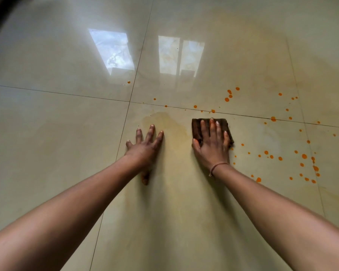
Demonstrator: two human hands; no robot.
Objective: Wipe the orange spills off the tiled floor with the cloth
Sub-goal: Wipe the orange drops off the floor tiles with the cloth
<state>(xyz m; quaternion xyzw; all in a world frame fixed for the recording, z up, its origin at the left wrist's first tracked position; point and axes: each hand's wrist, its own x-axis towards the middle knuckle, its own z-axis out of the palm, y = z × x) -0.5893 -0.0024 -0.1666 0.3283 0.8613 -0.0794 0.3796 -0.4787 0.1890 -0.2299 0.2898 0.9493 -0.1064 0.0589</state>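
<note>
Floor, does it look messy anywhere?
Yes. Orange drops dot the tiled floor beside the right hand, which presses a brown cloth. A yellowish smear stains the tile between the hands.

Window reflections (114, 51) on glossy surface

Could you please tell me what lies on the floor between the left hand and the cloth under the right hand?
In the head view, only a faint yellowish smear on the tile separates the left hand from the cloth under the right hand.
</note>
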